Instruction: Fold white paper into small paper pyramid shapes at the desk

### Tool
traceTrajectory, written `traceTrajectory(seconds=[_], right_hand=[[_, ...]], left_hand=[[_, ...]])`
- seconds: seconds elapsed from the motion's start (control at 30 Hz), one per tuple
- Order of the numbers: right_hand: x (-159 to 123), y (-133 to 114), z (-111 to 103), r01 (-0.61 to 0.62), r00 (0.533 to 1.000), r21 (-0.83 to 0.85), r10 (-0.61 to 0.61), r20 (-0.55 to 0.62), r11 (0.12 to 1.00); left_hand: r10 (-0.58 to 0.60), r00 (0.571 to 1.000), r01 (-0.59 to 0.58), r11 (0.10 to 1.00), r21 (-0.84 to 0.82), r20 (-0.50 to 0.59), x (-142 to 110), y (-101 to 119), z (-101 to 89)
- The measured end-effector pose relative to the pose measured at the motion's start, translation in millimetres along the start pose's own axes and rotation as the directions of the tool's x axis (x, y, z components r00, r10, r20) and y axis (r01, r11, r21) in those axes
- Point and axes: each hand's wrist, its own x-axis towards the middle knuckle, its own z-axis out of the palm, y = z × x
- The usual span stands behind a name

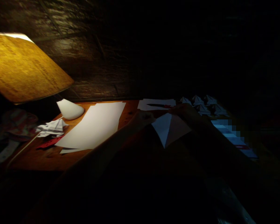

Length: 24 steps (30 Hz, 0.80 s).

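Between my hands, a folded sheet of paper [169, 129] hangs with one corner pointing down toward me and a crease running down its middle. My left hand [143, 119] is closed on its left corner. At the upper right edge, my right hand [183, 110] grips the paper too, though its fingers are dark and partly lost in shadow. Just beyond lie white paper pieces [146, 102] with a dark, red-marked tool on them, too dim to name. Several folded paper boats [202, 109] stand to the right of my right hand.
A stack of white sheets [95, 124] lies left of my arms. Farther left stand a lamp with a white base [70, 109] and yellow shade [25, 68], a crumpled paper boat [52, 127] and a red object [50, 142]. A lit screen [233, 138] sits at right.
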Motion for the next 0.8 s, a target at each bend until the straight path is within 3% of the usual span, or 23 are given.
traceTrajectory(seconds=[0.23, 0.63, 0.8], right_hand=[[2.6, 1.4, 4.2, -0.017, 0.981, -0.053, 0.006, -0.192, 0.998], [-4.4, -10.1, 5.1, 0.035, 0.979, -0.005, -0.035, -0.203, 0.999], [-4.1, -10.8, 3.3, 0.058, 0.978, -0.118, -0.08, -0.191, 0.991]], left_hand=[[0.042, 0.972, -0.055, 0.997, -0.05, -0.233, 2.9, -4.7, 2.6], [-0.023, 0.946, -0.017, 0.993, -0.117, -0.324, 0.7, -5.4, -0.6], [-0.024, 0.943, -0.024, 0.99, -0.139, -0.332, 1.2, -3.4, -0.6]])
